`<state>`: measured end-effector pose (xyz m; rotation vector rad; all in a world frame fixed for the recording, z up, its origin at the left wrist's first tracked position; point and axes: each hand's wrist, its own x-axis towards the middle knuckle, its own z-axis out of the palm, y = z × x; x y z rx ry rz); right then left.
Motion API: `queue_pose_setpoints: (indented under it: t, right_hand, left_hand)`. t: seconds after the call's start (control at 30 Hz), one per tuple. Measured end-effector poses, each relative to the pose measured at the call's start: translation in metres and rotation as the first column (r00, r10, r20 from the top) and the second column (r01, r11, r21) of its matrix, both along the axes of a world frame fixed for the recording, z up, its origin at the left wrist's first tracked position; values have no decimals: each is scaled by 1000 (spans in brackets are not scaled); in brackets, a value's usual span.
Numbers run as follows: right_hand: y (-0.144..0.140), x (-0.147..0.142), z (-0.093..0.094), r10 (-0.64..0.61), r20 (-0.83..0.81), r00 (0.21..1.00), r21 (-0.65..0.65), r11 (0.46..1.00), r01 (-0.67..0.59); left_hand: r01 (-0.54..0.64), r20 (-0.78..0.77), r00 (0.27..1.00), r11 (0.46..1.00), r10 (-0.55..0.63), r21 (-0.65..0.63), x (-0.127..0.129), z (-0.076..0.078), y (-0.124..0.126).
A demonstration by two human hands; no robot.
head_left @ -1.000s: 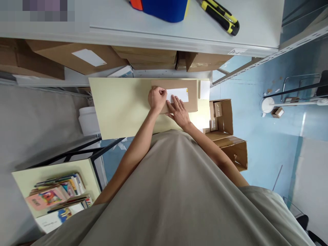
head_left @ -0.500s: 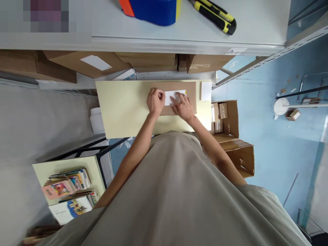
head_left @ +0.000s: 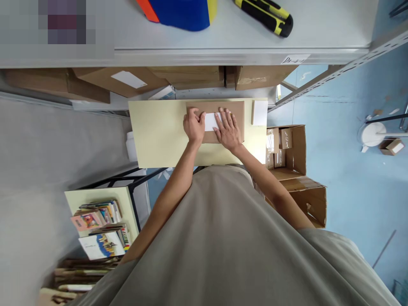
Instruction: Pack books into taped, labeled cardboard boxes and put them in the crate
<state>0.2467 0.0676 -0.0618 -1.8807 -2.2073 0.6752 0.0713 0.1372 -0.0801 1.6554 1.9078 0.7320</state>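
Observation:
A flat brown cardboard box (head_left: 212,137) lies on the pale yellow tabletop (head_left: 159,136). On its upper face is a white label (head_left: 210,122). My right hand (head_left: 230,131) rests flat across the label's right part, fingers stretched and a little spread, covering that end. At the label's left end, my left hand (head_left: 194,127) touches the box near its left side; its fingers are bent, with the thumb apart from the forefinger and nothing visible between them. A stack of white labels (head_left: 260,112) sits at the table's right end.
Above the table's far edge runs a grey shelf (head_left: 197,55) bearing a blue tape dispenser (head_left: 185,15) and a yellow-black utility knife (head_left: 266,16). Cardboard boxes (head_left: 191,77) stand beneath it. Open cartons (head_left: 295,148) are at right; books (head_left: 102,246) lie on a stand at lower left.
My right hand has flattened onto the label, its fingers now extended. My left thumb and forefinger, closed together before, have come apart. The view has shifted slightly.

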Motion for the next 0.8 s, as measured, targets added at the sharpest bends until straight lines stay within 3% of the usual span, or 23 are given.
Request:
queue_pose_setpoints:
  t: [0.17,0.33,0.47,0.67,0.8]
  right_hand:
    - [3,-18,-10,18,-78,997,7,1000,-17]
    - [-7,-8,-2,7,-186,982,-32,999,-13]
    - [-22,9,9,-52,-196,979,-85,996,36]
    - [-57,52,13,-143,-262,955,-54,990,133]
    - [-89,90,-2,-278,-290,916,-117,960,255]
  left_hand:
    - [43,-67,997,999,-44,-13,3,11,-9]
    - [31,-47,998,999,-33,-40,5,22,-26]
    - [9,15,1000,996,-8,-84,13,29,-33]
    - [41,5,999,993,-41,-113,9,44,-59]
    - [-157,39,986,985,161,-75,-19,40,-89]
